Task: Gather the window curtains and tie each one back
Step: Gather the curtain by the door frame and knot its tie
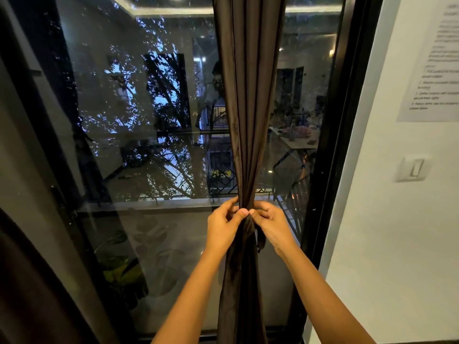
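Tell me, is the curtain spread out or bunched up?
Bunched up: the curtain hangs in a narrow bundle, the left hand and right hand pinching it.

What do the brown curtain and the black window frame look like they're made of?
Curtain: thin woven cloth, perhaps polyester, dark brown with a faint sheen; it hangs in soft narrow folds and bunches tightly. Window frame: probably painted or coated metal, smooth black with slim straight edges; not certain.
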### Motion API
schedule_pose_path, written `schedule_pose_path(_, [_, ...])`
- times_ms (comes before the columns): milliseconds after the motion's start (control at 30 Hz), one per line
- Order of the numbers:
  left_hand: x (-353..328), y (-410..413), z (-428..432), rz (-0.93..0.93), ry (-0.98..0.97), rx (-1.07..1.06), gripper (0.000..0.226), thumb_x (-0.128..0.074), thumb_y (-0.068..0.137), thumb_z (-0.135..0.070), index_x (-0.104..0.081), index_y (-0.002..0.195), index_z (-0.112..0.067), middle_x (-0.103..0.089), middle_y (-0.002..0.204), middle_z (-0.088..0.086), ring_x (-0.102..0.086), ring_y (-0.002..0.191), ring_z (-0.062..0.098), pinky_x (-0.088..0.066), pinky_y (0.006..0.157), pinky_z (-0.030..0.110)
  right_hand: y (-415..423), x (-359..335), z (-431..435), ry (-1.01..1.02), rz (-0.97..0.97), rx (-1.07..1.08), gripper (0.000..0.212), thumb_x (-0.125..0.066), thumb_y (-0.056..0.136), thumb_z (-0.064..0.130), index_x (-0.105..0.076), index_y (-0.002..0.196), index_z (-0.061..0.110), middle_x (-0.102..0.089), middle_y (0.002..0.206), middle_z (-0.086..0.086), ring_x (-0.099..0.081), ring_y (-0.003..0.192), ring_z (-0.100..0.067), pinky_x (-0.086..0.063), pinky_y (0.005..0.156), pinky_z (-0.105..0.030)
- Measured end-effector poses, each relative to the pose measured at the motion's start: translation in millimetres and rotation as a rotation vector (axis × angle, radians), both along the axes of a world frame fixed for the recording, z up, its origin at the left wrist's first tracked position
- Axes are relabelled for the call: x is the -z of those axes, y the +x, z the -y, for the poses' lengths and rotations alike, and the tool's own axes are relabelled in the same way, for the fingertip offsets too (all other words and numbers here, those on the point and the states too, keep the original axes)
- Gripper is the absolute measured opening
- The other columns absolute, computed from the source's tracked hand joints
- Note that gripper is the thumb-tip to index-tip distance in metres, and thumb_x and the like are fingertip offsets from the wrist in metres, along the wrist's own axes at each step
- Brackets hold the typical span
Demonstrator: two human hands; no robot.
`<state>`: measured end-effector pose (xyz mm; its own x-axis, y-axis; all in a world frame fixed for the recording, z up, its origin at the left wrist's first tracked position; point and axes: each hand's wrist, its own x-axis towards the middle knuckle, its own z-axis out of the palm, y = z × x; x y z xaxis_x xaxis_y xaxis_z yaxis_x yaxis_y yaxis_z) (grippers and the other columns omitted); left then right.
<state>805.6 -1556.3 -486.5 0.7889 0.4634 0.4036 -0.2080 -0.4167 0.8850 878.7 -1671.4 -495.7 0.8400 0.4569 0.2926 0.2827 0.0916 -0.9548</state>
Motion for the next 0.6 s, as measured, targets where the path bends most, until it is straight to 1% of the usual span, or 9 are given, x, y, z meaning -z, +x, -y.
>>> schedule_pose_path(100, [0, 1, 0, 0.001, 0.049, -0.017, 0.025, -0.066, 0.087, -0.021, -0.063, 0.111, -0.026, -0.063, 0.089, -0.017, -0.058, 0.080, -0.011, -0.041, 0.069, 0.005, -1, -1, -1, -0.002, 0.027, 0.020, 0.023, -0.057, 0.091, 0.003, -0.067, 0.103, 0.019, -0.073, 0.094, -0.004, -0.069, 0.089, -0.015, -0.055, 0.083, -0.030])
schedule_pose_path(167, [2, 2, 1, 0.016, 0.065, -0.036, 0.021, -0.064, 0.088, -0.019, -0.063, 0.109, -0.024, -0.063, 0.095, -0.014, -0.058, 0.083, -0.010, -0.040, 0.070, 0.002, 1, 0, -2, -0.023, 0.049, 0.032, 0.022, -0.058, 0.091, 0.006, -0.068, 0.104, 0.022, -0.071, 0.100, -0.005, -0.068, 0.092, -0.013, -0.054, 0.084, -0.029])
schedule_pose_path(233, [7, 4, 2, 0.014, 0.125, -0.027, 0.016, -0.059, 0.092, -0.022, -0.059, 0.108, -0.025, -0.065, 0.099, -0.008, -0.060, 0.085, -0.004, -0.041, 0.069, 0.004, 5, 2, -2, -0.064, 0.057, 0.059, 0.019, -0.060, 0.091, 0.012, -0.069, 0.105, 0.021, -0.065, 0.110, -0.008, -0.066, 0.095, -0.012, -0.053, 0.085, -0.025])
schedule_pose_path(300, [9, 3, 4, -0.005, 0.179, -0.003, 0.006, -0.053, 0.095, -0.025, -0.050, 0.100, -0.027, -0.066, 0.089, -0.003, -0.060, 0.075, 0.001, -0.041, 0.060, 0.009, 6, 0, -1, -0.094, 0.020, 0.071, 0.015, -0.060, 0.091, 0.013, -0.068, 0.102, 0.020, -0.062, 0.110, -0.007, -0.064, 0.096, -0.013, -0.052, 0.085, -0.023])
schedule_pose_path(333, [9, 3, 5, -0.006, 0.184, 0.002, 0.006, -0.052, 0.096, -0.024, -0.047, 0.097, -0.026, -0.065, 0.083, -0.004, -0.059, 0.069, 0.002, -0.040, 0.057, 0.010, 5, -1, 0, -0.090, 0.008, 0.060, 0.015, -0.059, 0.092, 0.011, -0.068, 0.099, 0.021, -0.065, 0.107, -0.005, -0.065, 0.097, -0.014, -0.052, 0.085, -0.026])
schedule_pose_path(400, [8, 3, 5, 0.013, 0.153, -0.007, 0.008, -0.055, 0.094, -0.021, -0.048, 0.095, -0.024, -0.065, 0.080, -0.010, -0.060, 0.070, -0.003, -0.040, 0.057, 0.008, 3, -2, 1, -0.063, -0.003, 0.041, 0.016, -0.059, 0.092, 0.009, -0.069, 0.097, 0.020, -0.072, 0.098, -0.003, -0.067, 0.095, -0.016, -0.053, 0.087, -0.033])
schedule_pose_path(467, [6, 5, 7, 0.031, 0.110, -0.022, 0.010, -0.059, 0.091, -0.018, -0.051, 0.095, -0.022, -0.065, 0.084, -0.015, -0.061, 0.076, -0.010, -0.041, 0.063, 0.005, 3, -1, 3, -0.036, -0.002, 0.056, 0.015, -0.061, 0.090, 0.008, -0.071, 0.095, 0.018, -0.073, 0.092, -0.003, -0.069, 0.091, -0.016, -0.054, 0.088, -0.037])
schedule_pose_path(533, [5, 7, 7, 0.035, 0.072, -0.026, 0.014, -0.062, 0.090, -0.015, -0.054, 0.099, -0.021, -0.063, 0.085, -0.017, -0.059, 0.079, -0.017, -0.041, 0.068, 0.002, 2, 0, 3, -0.023, -0.005, 0.103, 0.013, -0.064, 0.088, 0.008, -0.071, 0.092, 0.018, -0.073, 0.087, -0.004, -0.069, 0.086, -0.016, -0.055, 0.085, -0.037])
schedule_pose_path(600, [4, 8, 6, 0.015, 0.086, -0.038, 0.016, -0.061, 0.090, -0.016, -0.058, 0.105, -0.020, -0.063, 0.084, -0.018, -0.058, 0.078, -0.018, -0.040, 0.067, 0.001, 2, 0, 2, -0.050, 0.023, 0.180, 0.008, -0.068, 0.086, 0.014, -0.065, 0.089, 0.021, -0.071, 0.080, -0.002, -0.068, 0.079, -0.014, -0.055, 0.078, -0.033])
